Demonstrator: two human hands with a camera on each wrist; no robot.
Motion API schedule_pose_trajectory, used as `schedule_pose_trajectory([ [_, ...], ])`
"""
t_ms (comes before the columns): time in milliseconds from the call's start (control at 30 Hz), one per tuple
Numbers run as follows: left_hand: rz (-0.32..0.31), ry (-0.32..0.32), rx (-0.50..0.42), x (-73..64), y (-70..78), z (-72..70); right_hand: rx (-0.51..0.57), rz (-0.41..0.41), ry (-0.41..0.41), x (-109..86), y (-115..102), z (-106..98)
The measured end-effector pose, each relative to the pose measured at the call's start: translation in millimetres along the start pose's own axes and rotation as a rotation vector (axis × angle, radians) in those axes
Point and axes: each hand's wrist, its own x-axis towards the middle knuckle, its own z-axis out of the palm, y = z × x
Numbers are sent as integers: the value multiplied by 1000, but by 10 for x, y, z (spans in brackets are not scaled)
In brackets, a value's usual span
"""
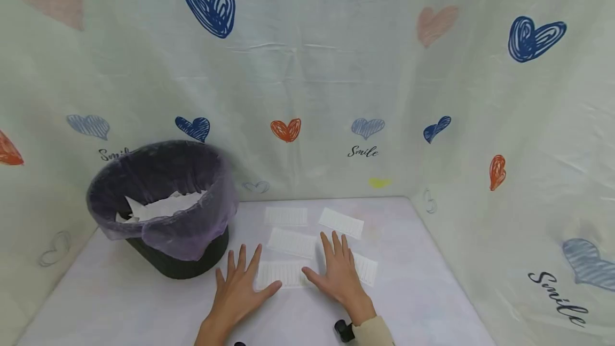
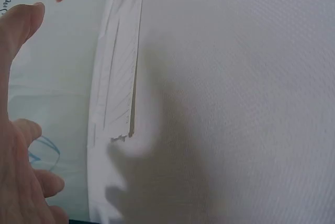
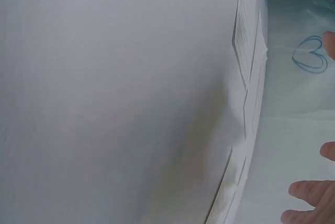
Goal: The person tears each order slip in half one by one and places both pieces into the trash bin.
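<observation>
Both hands are spread over the white table with nothing in their fingers. My left hand (image 1: 236, 293) is at the left end of the nearest lined paper strip (image 1: 283, 274). My right hand (image 1: 340, 277) stands past that strip's right end and partly covers another paper strip (image 1: 367, 269). Farther back lie a tilted strip (image 1: 291, 243), a faint strip (image 1: 285, 217) and a slanted strip (image 1: 341, 222). In the left wrist view, fingers (image 2: 49, 183) appear raised above the table beside a paper strip (image 2: 121, 77). The right wrist view shows fingertips (image 3: 309, 190) above the table too.
A dark bin (image 1: 180, 266) lined with a purple plastic bag (image 1: 197, 228) stands left of the papers, with white paper (image 1: 168, 206) inside. A curtain (image 1: 307, 68) printed with hearts hangs behind the table and along its sides.
</observation>
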Motion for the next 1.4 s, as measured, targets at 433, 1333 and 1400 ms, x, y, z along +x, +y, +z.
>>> schedule_pose_trajectory([
  [433,-14,43,-89,24,74,89,30,-140,89,99,-105,253],
  [1333,21,109,-106,-53,58,137,103,-62,-56,154,-323,364],
  [1400,17,106,-105,-59,59,140,102,-48,-70,148,-328,360],
])
